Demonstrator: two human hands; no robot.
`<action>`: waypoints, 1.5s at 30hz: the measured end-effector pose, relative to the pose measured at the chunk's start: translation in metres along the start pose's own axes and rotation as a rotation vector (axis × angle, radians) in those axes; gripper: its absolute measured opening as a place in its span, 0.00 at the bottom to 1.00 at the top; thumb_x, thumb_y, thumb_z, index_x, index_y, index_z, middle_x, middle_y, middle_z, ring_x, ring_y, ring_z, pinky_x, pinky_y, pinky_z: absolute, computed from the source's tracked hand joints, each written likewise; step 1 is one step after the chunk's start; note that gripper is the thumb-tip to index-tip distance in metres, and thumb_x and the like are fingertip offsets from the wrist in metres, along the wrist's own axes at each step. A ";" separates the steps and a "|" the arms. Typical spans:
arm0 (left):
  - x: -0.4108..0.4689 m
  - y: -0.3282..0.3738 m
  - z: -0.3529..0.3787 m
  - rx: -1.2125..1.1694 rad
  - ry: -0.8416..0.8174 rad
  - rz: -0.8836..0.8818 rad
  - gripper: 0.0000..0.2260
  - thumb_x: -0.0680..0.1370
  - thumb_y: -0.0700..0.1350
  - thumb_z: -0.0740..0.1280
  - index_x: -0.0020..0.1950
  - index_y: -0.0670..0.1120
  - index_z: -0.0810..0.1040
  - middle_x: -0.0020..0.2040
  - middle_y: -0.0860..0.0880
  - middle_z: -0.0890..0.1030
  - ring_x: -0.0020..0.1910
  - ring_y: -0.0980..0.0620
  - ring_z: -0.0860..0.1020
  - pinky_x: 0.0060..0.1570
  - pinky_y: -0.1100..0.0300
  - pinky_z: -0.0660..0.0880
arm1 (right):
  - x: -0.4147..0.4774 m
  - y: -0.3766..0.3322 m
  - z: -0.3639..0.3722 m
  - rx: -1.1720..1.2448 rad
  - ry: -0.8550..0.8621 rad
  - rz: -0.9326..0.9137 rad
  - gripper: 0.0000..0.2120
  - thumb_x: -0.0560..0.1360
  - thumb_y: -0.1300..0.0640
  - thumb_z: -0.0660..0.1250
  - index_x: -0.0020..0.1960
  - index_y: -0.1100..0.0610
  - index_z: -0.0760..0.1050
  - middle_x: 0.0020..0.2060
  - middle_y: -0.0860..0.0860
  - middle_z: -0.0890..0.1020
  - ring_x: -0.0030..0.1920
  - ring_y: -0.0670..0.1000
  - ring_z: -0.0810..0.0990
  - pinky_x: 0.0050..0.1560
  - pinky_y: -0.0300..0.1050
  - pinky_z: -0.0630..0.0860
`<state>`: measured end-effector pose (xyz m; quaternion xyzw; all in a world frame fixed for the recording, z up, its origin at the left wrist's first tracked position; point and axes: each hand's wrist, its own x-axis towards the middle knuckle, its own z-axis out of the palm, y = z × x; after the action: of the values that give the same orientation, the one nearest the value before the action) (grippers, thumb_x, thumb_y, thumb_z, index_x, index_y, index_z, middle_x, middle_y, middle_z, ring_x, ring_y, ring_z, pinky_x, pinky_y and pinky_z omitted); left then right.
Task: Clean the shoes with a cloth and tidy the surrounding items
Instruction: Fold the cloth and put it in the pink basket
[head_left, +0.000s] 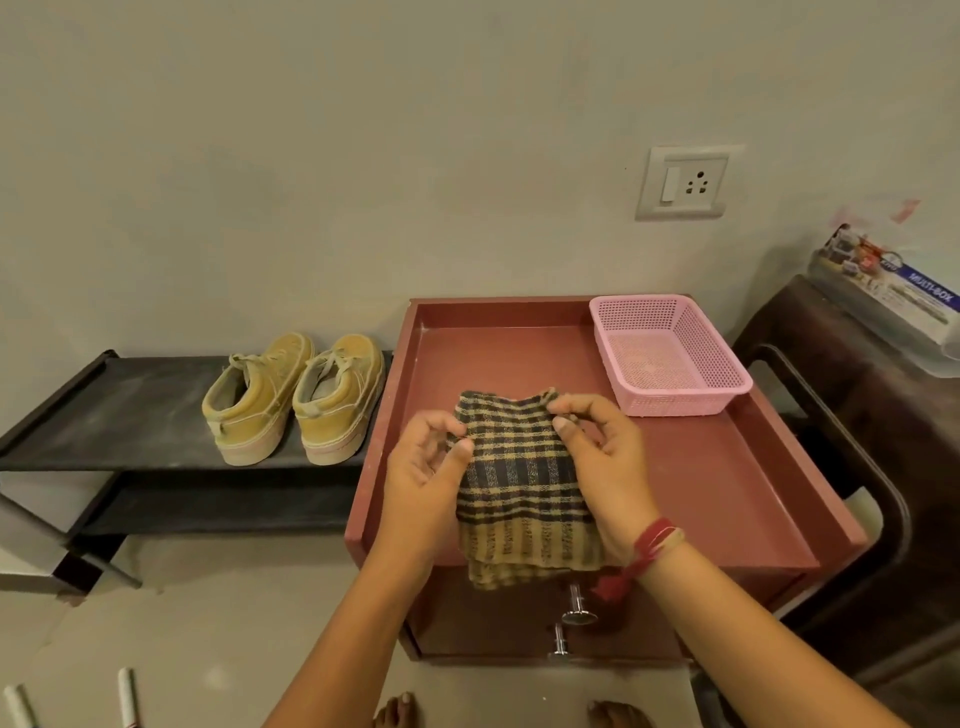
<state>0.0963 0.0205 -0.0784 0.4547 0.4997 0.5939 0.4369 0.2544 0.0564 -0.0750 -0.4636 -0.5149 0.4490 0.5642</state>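
A tan and black checked cloth (519, 483) hangs folded between my two hands above the red-brown cabinet top (701, 467). My left hand (423, 467) pinches its upper left edge. My right hand (605, 457) pinches the upper right corner; a red thread band circles that wrist. Two tan lace-up shoes (291, 397) stand side by side, heels toward me, on the black shoe rack (114, 415) to the left.
An empty pink mesh basket (670, 353) sits at the cabinet top's back right. Two metal knobs (576, 613) stick out of the cabinet front. A dark chair (857, 441) with a boxed item (893, 291) stands right. A wall socket (683, 182) is above.
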 end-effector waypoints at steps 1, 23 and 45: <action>0.001 -0.001 -0.001 0.007 0.000 -0.001 0.08 0.79 0.33 0.62 0.50 0.43 0.77 0.47 0.47 0.82 0.46 0.49 0.80 0.41 0.58 0.77 | -0.001 0.001 -0.001 0.084 -0.063 0.147 0.11 0.76 0.66 0.63 0.50 0.52 0.79 0.51 0.49 0.83 0.50 0.47 0.81 0.51 0.43 0.79; 0.042 0.003 0.058 -0.086 -0.294 -0.164 0.30 0.73 0.29 0.68 0.71 0.53 0.70 0.66 0.53 0.76 0.58 0.51 0.80 0.48 0.57 0.80 | 0.016 -0.009 -0.079 0.049 -0.239 0.045 0.33 0.68 0.70 0.66 0.67 0.43 0.68 0.68 0.48 0.71 0.67 0.51 0.72 0.63 0.48 0.74; 0.220 -0.037 0.232 1.315 -0.692 0.181 0.29 0.69 0.44 0.75 0.67 0.42 0.70 0.66 0.41 0.70 0.61 0.43 0.73 0.56 0.53 0.75 | 0.186 0.042 -0.164 -1.198 -0.261 -0.078 0.16 0.73 0.64 0.65 0.60 0.58 0.77 0.60 0.55 0.74 0.60 0.56 0.74 0.62 0.41 0.68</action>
<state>0.2800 0.2840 -0.0717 0.8224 0.5462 0.0295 0.1566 0.4289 0.2369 -0.0922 -0.6222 -0.7591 0.1135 0.1540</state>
